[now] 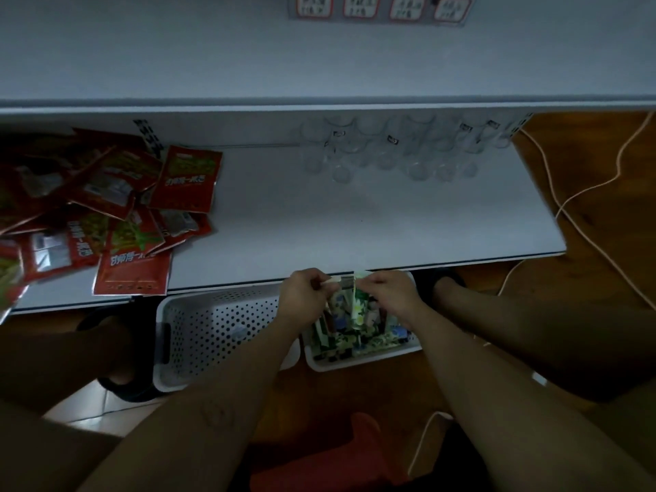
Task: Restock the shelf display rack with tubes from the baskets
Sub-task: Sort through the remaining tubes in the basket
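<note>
two hands pinching tubes over the right basket

two white shelves fill the upper part of the view. the upper shelf (248, 58) carries four red-framed price labels (380, 7) at its back. the lower shelf (355, 214) lies beneath it, its front edge just beyond the hands. brown wooden floor (603, 165) shows at the right.

two white perforated baskets stand side by side on the floor, partly under the lower shelf's front edge. the left basket (213, 324) shows only one small bluish thing, too blurred to name. the right basket (355, 362) is packed with green-and-white printed tubes (340, 340), too overlapped to count.

a loose pile of red packets (117, 207), more than ten, covers the lower shelf's left end, and one hangs over the front edge. a cluster of clear cups (390, 150) stands at the back right of that shelf, too blurred to count.

the left hand (305, 292) and right hand (390, 292) meet above the right basket, both with fingers curled. between them are the held tubes (349, 289), at least two and touching. the left hand pinches a pale flat crimped end, and the right hand grips a green-and-white flowered one. both forearms hide part of the baskets.

two pale cables (585, 200) cross the floor at the right. one red stool (333, 459) sits at the bottom centre. one black sandal (120, 388) is just left of the left basket.
</note>
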A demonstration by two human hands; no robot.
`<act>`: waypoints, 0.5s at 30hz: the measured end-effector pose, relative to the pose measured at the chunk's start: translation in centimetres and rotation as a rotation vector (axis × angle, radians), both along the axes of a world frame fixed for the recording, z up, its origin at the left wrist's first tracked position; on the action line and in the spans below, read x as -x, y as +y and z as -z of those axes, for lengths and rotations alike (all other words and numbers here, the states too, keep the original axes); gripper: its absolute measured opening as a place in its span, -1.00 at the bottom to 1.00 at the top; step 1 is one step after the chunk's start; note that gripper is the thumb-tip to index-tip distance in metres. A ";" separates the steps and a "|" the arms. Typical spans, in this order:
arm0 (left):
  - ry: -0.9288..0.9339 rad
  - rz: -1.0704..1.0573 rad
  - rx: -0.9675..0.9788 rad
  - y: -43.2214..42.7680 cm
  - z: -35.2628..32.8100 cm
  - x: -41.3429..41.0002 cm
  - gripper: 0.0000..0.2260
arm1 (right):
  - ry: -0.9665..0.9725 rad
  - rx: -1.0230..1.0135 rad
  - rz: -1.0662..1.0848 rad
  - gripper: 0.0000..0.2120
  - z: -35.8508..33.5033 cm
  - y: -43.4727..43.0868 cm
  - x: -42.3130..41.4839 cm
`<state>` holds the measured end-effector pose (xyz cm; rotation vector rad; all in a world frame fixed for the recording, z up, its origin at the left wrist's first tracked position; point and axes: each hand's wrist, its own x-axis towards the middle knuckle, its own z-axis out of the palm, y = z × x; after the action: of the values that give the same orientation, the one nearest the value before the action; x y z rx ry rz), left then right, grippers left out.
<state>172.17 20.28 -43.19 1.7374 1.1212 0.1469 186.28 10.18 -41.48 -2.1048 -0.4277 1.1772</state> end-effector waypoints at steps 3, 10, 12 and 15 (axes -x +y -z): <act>-0.029 -0.080 0.067 0.4 -0.3 0.2 -0.86 | -0.066 -0.021 -0.042 -0.90 0.0 -0.2 0.3; -0.098 -0.081 0.074 0.6 -2.2 0.5 -0.88 | -0.173 -0.029 -0.064 -0.63 -1.5 0.2 1.2; -0.110 -0.068 0.056 0.5 -2.6 0.7 -0.88 | -0.214 -0.039 -0.115 -0.63 -1.7 0.2 1.2; -0.118 -0.049 0.040 0.3 -3.1 0.8 -0.87 | -0.364 -0.005 -0.270 -0.83 -2.2 0.0 1.1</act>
<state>171.39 20.62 -40.06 1.6448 1.0735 0.2526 185.14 10.14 -39.23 -2.3137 -0.9036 0.9282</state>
